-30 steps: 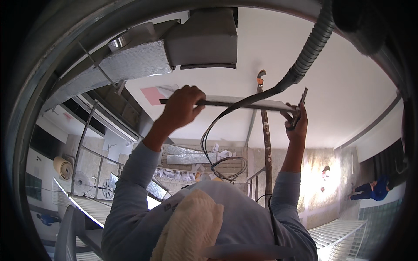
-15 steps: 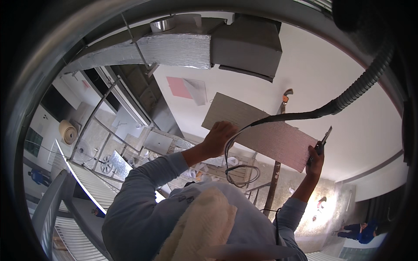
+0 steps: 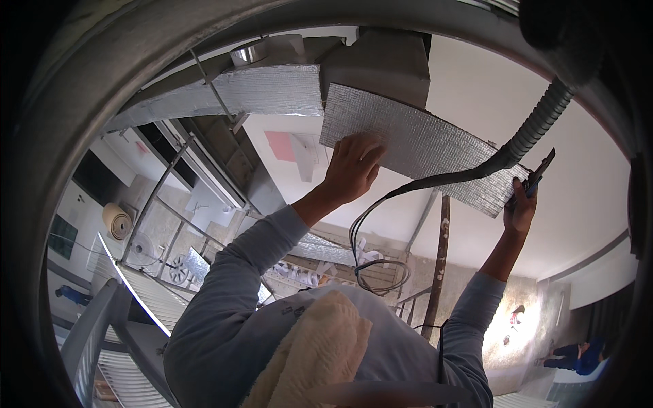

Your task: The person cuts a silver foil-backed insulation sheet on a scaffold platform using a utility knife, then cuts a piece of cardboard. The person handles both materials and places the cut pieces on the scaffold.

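A silvery foil-faced insulation sheet [image 3: 422, 139] is raised in front of me, its left end overlapping the grey duct's [image 3: 388, 71] lower side. My left hand [image 3: 352, 168] is at the sheet's lower edge towards its left end, fingers bent against the foil and slightly blurred. At the far right end, my right hand [image 3: 520, 209] is closed around a utility knife [image 3: 541, 173] with its blade pointing up and right. That hand also touches the sheet's corner. A black cable [image 3: 435, 182] passes in front of the sheet.
A foil-wrapped duct [image 3: 272, 88] runs along the upper left. The cable's ribbed hose [image 3: 544, 122] hangs at the right, and its loop [image 3: 384, 275] dangles before my chest. An upright pole [image 3: 439, 265] and metal railings [image 3: 158, 194] stand below. Another person [image 3: 578, 357] is at lower right.
Both hands have moved up with the insulation sheet, the right hand also further right. The sheet now covers part of the duct, and the orange-handled tool behind it is hidden.
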A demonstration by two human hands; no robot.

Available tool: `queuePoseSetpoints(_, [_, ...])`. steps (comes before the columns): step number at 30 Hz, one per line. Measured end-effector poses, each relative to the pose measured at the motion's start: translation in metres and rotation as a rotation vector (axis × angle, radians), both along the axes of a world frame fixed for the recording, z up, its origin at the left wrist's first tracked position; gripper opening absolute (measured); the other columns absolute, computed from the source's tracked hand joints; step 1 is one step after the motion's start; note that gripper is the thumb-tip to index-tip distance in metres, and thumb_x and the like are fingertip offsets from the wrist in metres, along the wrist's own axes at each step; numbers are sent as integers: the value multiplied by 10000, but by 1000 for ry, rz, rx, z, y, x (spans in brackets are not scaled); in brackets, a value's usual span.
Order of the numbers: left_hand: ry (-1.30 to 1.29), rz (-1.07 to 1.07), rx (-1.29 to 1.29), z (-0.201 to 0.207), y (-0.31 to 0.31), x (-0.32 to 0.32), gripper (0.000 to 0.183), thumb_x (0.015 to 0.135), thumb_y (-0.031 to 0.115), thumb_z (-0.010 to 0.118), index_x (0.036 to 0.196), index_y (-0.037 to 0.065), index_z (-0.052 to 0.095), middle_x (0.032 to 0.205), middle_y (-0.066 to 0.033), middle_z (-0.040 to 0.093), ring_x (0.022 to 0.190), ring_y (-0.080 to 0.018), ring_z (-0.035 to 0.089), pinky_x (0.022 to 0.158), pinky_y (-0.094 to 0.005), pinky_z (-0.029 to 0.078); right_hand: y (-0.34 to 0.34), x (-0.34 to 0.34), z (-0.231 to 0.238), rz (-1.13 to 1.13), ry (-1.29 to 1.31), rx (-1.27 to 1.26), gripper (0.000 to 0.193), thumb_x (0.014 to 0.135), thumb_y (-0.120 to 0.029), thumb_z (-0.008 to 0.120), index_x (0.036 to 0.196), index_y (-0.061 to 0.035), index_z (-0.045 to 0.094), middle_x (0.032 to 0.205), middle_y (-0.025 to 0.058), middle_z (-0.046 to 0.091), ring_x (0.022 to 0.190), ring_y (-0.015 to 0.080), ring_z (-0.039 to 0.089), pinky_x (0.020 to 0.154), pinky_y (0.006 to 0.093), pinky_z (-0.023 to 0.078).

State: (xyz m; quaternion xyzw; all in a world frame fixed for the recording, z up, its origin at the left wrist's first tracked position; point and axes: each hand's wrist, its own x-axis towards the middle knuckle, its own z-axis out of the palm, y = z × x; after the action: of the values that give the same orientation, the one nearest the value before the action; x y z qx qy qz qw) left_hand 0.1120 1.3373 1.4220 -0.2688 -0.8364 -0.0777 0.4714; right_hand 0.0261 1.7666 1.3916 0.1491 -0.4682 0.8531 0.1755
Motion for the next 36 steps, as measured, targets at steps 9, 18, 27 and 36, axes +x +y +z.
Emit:
queuePoseSetpoints(9, [-91, 128, -39, -4, -6, 21, 467, 794, 148, 799, 1229, 177, 632, 1278, -72, 567, 1224, -312, 534, 980, -490, 405, -6, 1, -1, 3, -141, 108, 408, 940, -63, 683, 1319, 30, 565, 1111, 72, 650, 993, 160, 610, 901, 301, 483])
queuePoseSetpoints(18, [-68, 148, -96, 82, -19, 3, 295, 852, 347, 790, 1048, 141, 713, 955, -50, 709, 1009, -254, 652, 894, -451, 438, -17, -31, 19, 61, -49, 14, 374, 1042, -326, 570, 1268, -28, 586, 1383, 192, 615, 717, 116, 574, 541, 226, 394])
queuePoseSetpoints(27, [-356, 155, -53, 187, -52, -91, 620, 888, 476, 759, 1314, 48, 622, 1241, -186, 671, 1145, -349, 657, 973, -435, 517, -56, -76, 63, 11, 40, 36, 242, 983, -189, 685, 1179, -67, 612, 946, 20, 675, 699, 95, 613, 485, 206, 367])
queuePoseSetpoints(36, [-246, 162, -290, 188, -58, -89, 647, 884, 443, 764, 1377, 66, 580, 1271, -178, 664, 1125, -356, 662, 973, -465, 522, -70, -58, 43, -71, 24, 29, 278, 904, -125, 776, 1102, -47, 597, 918, 32, 686, 755, 113, 675, 495, 204, 381])
